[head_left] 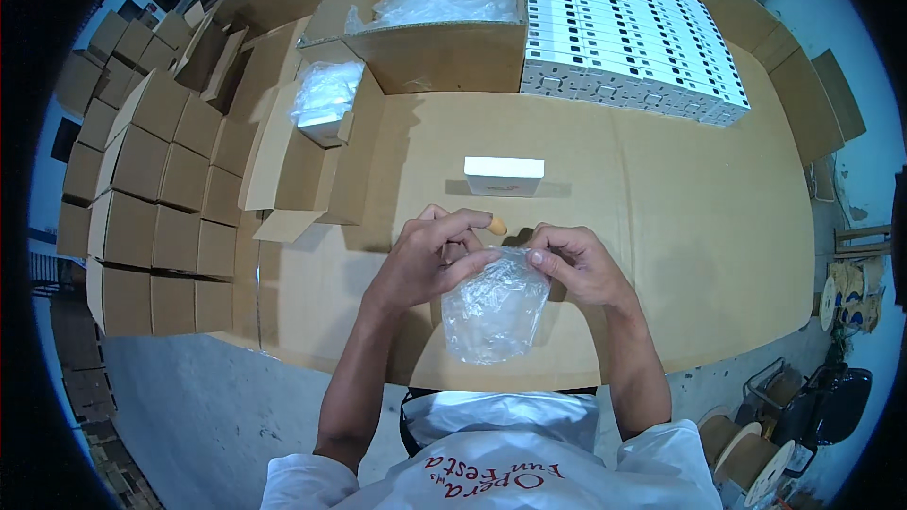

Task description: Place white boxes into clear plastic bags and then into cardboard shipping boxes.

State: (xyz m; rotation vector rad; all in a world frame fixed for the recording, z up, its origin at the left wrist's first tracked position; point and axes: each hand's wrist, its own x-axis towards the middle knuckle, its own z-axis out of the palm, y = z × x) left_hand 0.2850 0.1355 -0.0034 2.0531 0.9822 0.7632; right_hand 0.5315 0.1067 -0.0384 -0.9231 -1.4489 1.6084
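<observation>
Clear plastic bag (496,316) is being pinched at top edge by L hand (430,260) & R hand (578,264), btwn them; red lettering (493,479) is being shown on white shirt (614,482), sm. reddish mark (501,188) on white box (504,176).

The left grip (430,257) and right grip (582,264) hold a clear bag (496,314) near a white box (504,176).

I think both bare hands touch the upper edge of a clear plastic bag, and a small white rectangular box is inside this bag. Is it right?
Not quite. The small white rectangular box is outside the clear plastic bag, resting on the brown cardboard surface beyond it, as the head view shows. The left hand and right hand do touch the bag's upper edge.
</observation>
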